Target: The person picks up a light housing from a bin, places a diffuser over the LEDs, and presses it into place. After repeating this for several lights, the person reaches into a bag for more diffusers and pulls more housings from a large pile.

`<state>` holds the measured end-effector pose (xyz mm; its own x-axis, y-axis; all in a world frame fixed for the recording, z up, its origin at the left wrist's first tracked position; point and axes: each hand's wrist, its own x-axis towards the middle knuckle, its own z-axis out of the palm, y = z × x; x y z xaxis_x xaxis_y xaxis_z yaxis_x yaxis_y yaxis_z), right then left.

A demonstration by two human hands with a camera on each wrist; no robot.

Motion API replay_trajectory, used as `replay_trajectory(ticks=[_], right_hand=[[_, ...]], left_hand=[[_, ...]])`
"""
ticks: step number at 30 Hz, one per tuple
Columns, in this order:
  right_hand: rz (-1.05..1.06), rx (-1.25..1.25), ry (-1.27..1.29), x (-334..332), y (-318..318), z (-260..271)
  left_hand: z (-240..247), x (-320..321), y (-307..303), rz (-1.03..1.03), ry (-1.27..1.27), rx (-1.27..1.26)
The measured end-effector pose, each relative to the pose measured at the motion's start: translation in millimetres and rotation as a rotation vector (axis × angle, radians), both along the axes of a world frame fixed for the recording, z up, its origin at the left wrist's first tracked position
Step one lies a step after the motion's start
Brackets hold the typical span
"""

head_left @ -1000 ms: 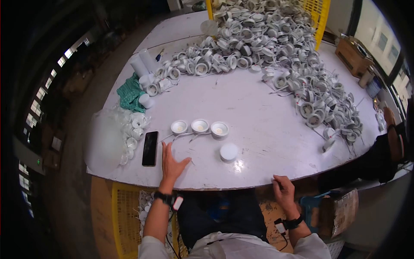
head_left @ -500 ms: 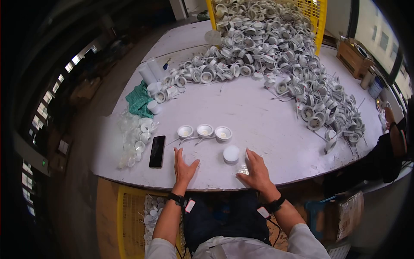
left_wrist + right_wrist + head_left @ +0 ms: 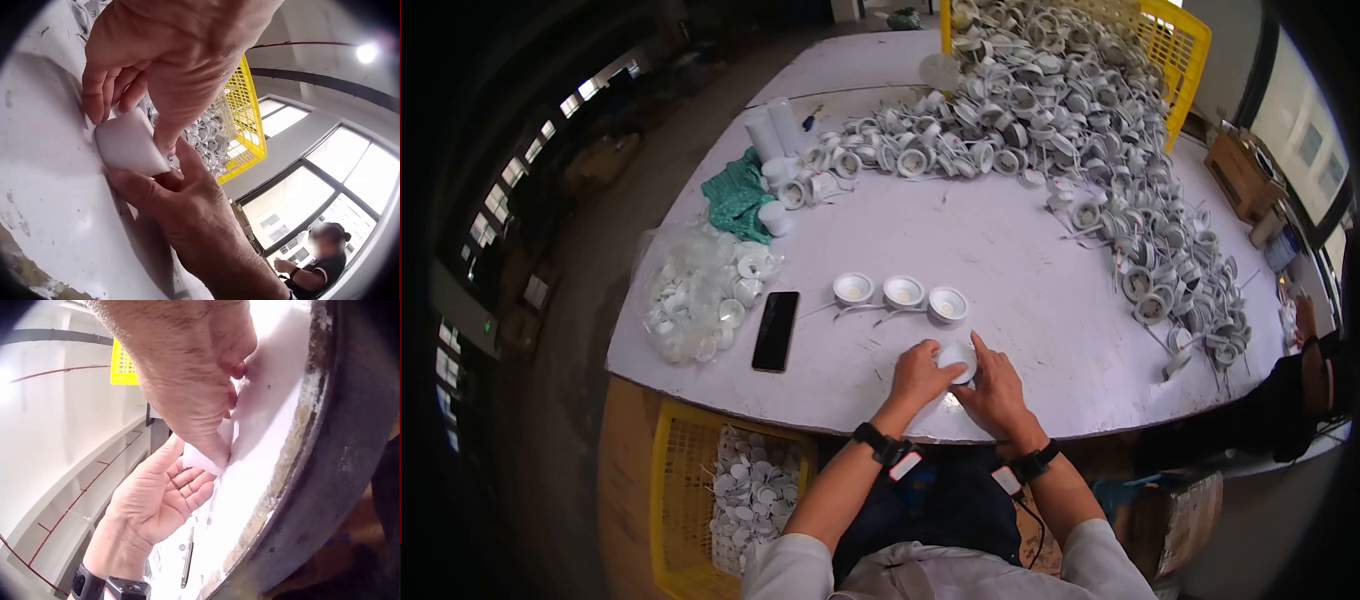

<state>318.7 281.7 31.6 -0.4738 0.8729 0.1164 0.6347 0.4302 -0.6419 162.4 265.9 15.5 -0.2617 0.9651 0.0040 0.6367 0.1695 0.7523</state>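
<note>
A smooth white round cover (image 3: 957, 362) is on the table near its front edge, between my two hands. My left hand (image 3: 920, 378) grips it from the left, thumb across its top edge. From the other side my right hand (image 3: 997, 388) holds it with thumb and fingers. The left wrist view shows the cover's side wall (image 3: 130, 145) with fingertips at both ends; part of it is hidden behind the hands. Just beyond stand three white lamp housings in a row, the left one (image 3: 853, 288), the middle one (image 3: 903, 291) and the right one (image 3: 948, 303), with wires trailing.
A black phone (image 3: 776, 332) lies left of the hands, beside a clear bag of white parts (image 3: 690, 300). Behind are a green cloth (image 3: 738, 198) and white rolls (image 3: 783, 128). A large heap of lamp housings (image 3: 1040, 100) spreads across the back and right. A yellow crate (image 3: 668, 490) stands below.
My right hand came up from the table edge to the cover. The left hand moved right from beside the phone, and both now grip the cover. The three housings stay in their row.
</note>
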Motion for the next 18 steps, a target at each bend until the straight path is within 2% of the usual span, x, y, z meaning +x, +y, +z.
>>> replay_trajectory(ticks=[2, 4, 5, 6, 8, 10, 12, 14, 17, 18], right_hand=[[0.018, 0.025, 0.022, 7.8, 3.6, -4.5], [0.2, -0.069, 0.183, 22.0, 12.1, -10.0], [0.201, -0.227, 0.226, 28.0, 17.4, -11.9], [0.204, -0.223, 0.226, 29.5, 21.0, -12.5], [0.11, -0.508, 0.403, 29.9, 27.9, -12.4], [0.133, -0.43, 0.35, 25.0, 30.8, -10.4], [0.236, -0.417, 0.167, 17.5, 33.3, -0.8], [0.212, -0.387, 0.111, 13.5, 29.0, 15.0], [0.211, -0.437, 0.051, 14.9, 28.9, 12.7], [0.207, -0.322, 0.017, 14.7, 28.5, 6.5]], left_hand=[[-5.2, 0.3, 4.4, -0.011, 0.033, 0.035], [2.1, -1.1, 4.6, -0.066, 0.065, -0.046], [8.3, -1.8, 2.6, -0.103, 0.053, -0.079], [6.1, -2.1, 1.9, -0.1, 0.053, -0.074], [-2.0, -2.4, 0.8, -0.117, 0.041, -0.024], [-1.8, -3.7, -1.8, -0.142, 0.041, 0.002], [-7.9, -4.9, -4.5, -0.158, 0.033, 0.029], [-20.2, -4.7, -5.7, -0.137, 0.037, 0.146], [-7.8, -1.8, -13.1, -0.125, -0.013, 0.092], [-2.3, -0.2, -15.5, -0.124, -0.011, 0.093]])
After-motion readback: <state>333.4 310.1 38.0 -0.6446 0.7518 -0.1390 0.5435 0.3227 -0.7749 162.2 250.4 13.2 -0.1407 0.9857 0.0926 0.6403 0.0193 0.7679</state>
